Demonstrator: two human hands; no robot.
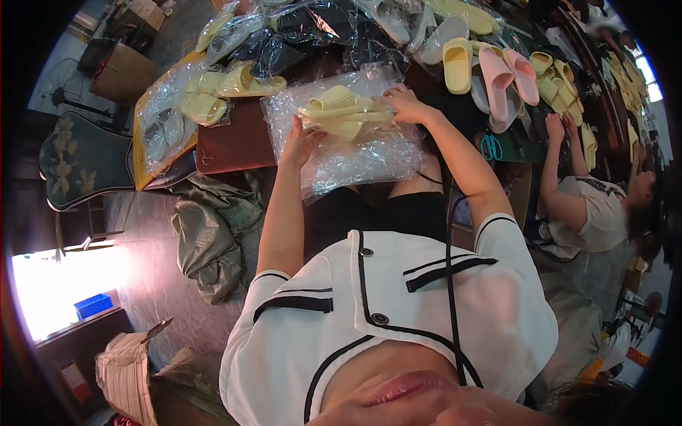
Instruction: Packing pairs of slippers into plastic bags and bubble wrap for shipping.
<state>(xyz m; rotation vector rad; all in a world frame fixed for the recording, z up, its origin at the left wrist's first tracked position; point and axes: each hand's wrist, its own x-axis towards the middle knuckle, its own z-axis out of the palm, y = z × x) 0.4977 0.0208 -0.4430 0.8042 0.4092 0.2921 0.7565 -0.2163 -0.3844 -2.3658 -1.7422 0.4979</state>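
My left hand (300,142) grips the left side of a clear plastic bag (355,153) that lies across the table's near edge. Inside the bag is a pair of pale yellow slippers (341,113). My right hand (403,105) rests on the bag's upper right and presses on the slippers through the plastic. The bag's lower half is crumpled and hangs toward my lap.
Bagged yellow slippers (227,89) lie to the left on a yellow sheet. Loose yellow (457,64) and pink slippers (506,74) and dark bagged ones (298,32) crowd the table behind. Teal scissors (490,148) lie right. Another person (590,206) works at the right. A chair (85,160) stands left.
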